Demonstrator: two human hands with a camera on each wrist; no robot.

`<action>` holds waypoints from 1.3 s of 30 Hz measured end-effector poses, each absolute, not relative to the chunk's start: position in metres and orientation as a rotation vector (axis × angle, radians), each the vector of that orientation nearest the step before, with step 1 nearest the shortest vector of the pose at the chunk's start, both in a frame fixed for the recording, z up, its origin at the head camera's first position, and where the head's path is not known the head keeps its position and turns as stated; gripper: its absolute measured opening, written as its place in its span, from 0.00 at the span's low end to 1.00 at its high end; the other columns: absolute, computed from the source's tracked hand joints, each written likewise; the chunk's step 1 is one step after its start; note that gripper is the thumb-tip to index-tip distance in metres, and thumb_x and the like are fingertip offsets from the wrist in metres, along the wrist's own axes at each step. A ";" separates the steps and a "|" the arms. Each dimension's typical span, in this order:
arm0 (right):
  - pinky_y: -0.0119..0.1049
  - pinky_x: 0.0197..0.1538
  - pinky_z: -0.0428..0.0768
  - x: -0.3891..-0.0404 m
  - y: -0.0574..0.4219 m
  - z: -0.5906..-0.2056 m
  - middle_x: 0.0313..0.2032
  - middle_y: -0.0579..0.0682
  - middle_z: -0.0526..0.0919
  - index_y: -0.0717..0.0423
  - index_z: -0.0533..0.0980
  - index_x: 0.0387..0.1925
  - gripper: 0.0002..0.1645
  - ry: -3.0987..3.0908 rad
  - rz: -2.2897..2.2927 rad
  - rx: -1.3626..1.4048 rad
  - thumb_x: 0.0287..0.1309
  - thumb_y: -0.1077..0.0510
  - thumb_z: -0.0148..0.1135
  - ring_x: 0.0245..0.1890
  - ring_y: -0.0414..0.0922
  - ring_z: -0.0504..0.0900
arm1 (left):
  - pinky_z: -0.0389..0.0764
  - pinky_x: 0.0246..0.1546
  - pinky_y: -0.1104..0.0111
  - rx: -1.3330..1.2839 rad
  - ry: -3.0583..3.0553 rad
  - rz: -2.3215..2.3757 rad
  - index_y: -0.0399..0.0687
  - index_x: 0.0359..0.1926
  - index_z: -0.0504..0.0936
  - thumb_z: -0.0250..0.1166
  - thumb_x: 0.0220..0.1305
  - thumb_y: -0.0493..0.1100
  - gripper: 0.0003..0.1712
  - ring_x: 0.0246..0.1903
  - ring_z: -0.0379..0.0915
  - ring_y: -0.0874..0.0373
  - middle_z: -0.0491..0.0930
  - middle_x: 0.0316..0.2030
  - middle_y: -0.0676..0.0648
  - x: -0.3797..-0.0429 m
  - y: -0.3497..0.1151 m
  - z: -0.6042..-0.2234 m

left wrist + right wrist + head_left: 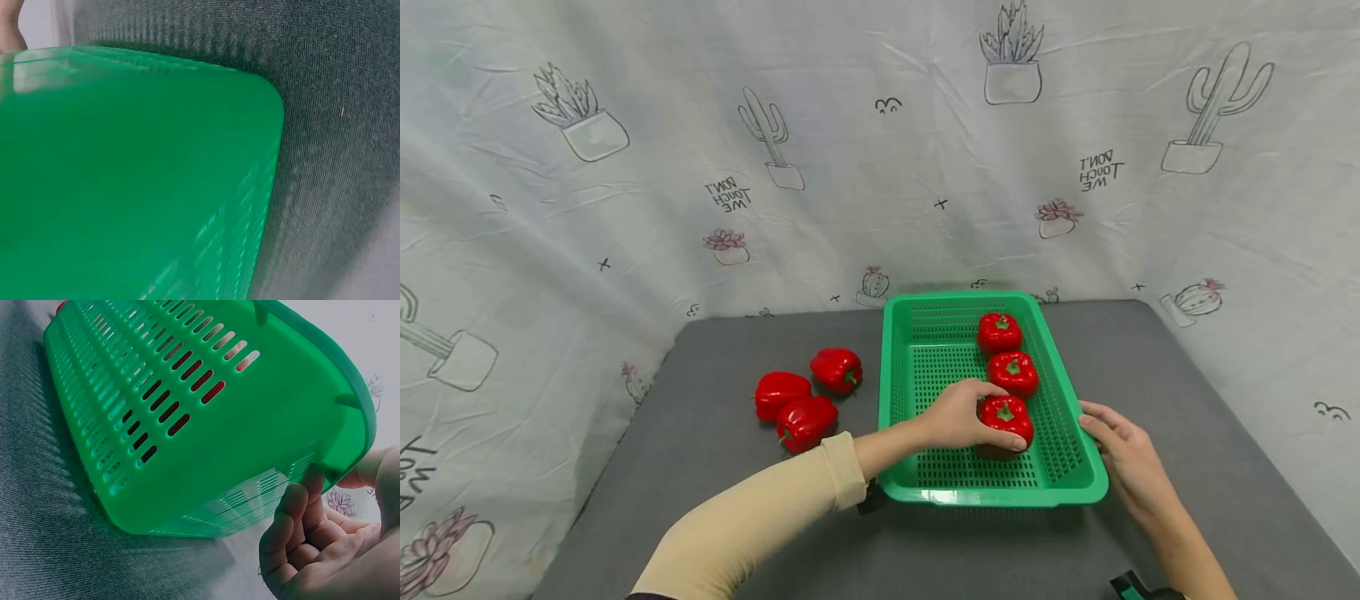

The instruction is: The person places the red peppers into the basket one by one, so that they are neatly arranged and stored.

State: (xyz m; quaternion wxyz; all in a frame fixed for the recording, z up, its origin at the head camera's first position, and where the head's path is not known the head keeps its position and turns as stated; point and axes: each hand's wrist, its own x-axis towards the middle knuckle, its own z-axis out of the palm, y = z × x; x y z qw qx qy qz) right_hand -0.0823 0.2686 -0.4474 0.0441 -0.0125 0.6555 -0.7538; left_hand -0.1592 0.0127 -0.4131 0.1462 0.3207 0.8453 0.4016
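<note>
Left hand: reaches over the basket's left rim; the left hand (966, 417) has its fingers clamped on the near pepper (1004, 423), index finger on the far side and thumb on the near side, a spread that likely keeps the round, glossy skin from slipping.
Near pepper: inside the basket toward its near right corner, stem up; whether its base touches the basket floor I cannot tell.
Right hand: the right hand (1129, 454) pinches the right rim by the near corner, thumb and fingers gripping the edge, probably to steady the basket against the other hand's work.
Basket: the green basket (887, 392) sits toward the surface's far edge, right of its middle, within reach of both hands.
Row: middle pepper (1013, 375) and far pepper (999, 333) stand stem up along the right wall, which seems to keep the row straight.
Loose peppers: three peppers (807, 423) lie on their sides left of the basket, toward the far left corner of the surface (715, 375).
</note>
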 end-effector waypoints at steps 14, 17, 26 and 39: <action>0.37 0.40 0.83 -0.082 0.269 -0.444 0.43 0.50 0.85 0.57 0.73 0.59 0.17 2.000 -2.294 -0.039 0.73 0.56 0.53 0.40 0.43 0.84 | 0.76 0.36 0.78 0.842 2.482 1.156 0.42 0.59 0.74 0.75 0.52 0.59 0.39 0.43 0.69 0.69 0.75 0.47 0.57 -0.152 0.021 -0.425; 0.37 0.40 0.83 -0.082 0.268 -0.444 0.43 0.51 0.85 0.57 0.73 0.58 0.16 2.007 -2.294 -0.038 0.73 0.56 0.53 0.40 0.43 0.84 | 0.76 0.35 0.77 0.843 2.456 1.170 0.43 0.59 0.74 0.75 0.52 0.58 0.38 0.44 0.68 0.68 0.75 0.47 0.57 -0.150 0.020 -0.425; 0.36 0.39 0.83 -0.082 0.268 -0.446 0.43 0.50 0.85 0.57 0.73 0.58 0.16 2.038 -2.282 -0.039 0.73 0.56 0.53 0.40 0.43 0.84 | 0.76 0.35 0.76 0.795 2.460 1.186 0.44 0.56 0.75 0.78 0.48 0.58 0.39 0.42 0.68 0.68 0.75 0.45 0.59 -0.145 0.021 -0.424; 0.36 0.41 0.83 -0.082 0.270 -0.446 0.44 0.51 0.84 0.60 0.73 0.59 0.17 1.945 -2.338 -0.097 0.74 0.58 0.51 0.41 0.43 0.84 | 0.76 0.36 0.76 0.725 2.487 1.228 0.46 0.56 0.74 0.81 0.44 0.55 0.40 0.43 0.70 0.68 0.76 0.45 0.59 -0.145 0.025 -0.430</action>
